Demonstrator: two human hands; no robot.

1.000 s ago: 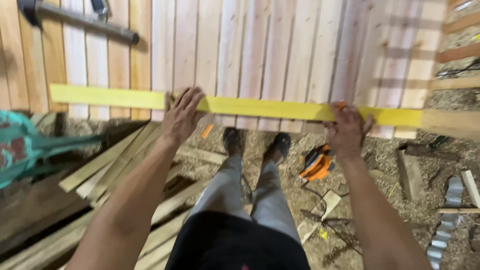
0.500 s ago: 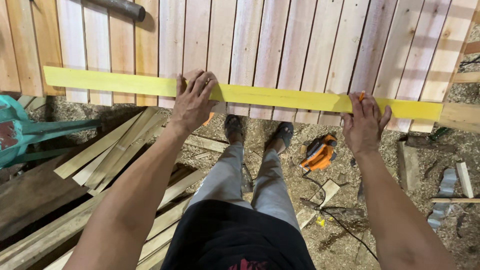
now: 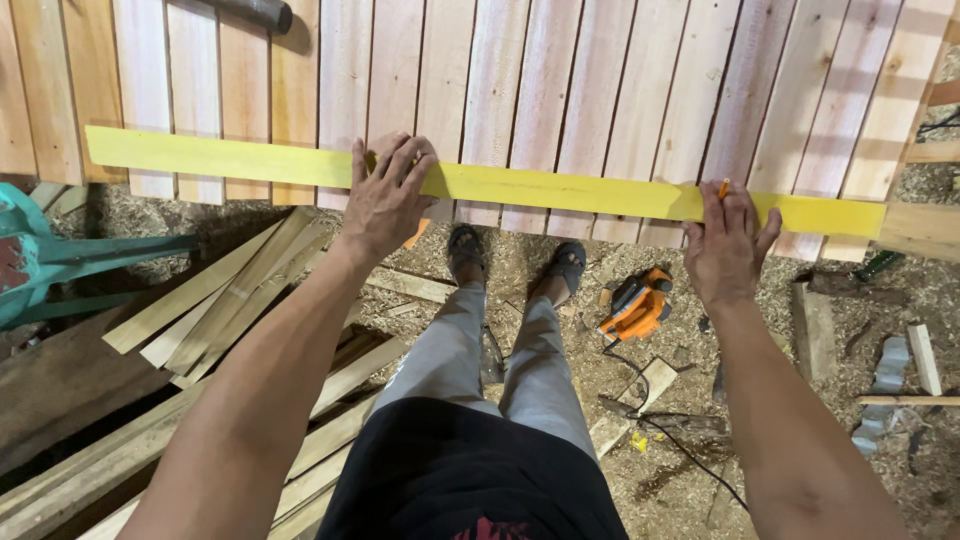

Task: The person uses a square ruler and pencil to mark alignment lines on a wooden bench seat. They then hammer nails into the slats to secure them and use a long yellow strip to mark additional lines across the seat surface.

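Both arms reach straight forward. The left hand lies palm down, fingers spread, pressing the yellow strip flat across the panel of wooden slats. The right hand pins the strip near its right end, its grip clenched on an orange pencil.

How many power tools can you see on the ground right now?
1: an orange power tool lies on the sawdust right of the person's feet, below the yellow board. Others may be hidden under the arms or the stacked planks.
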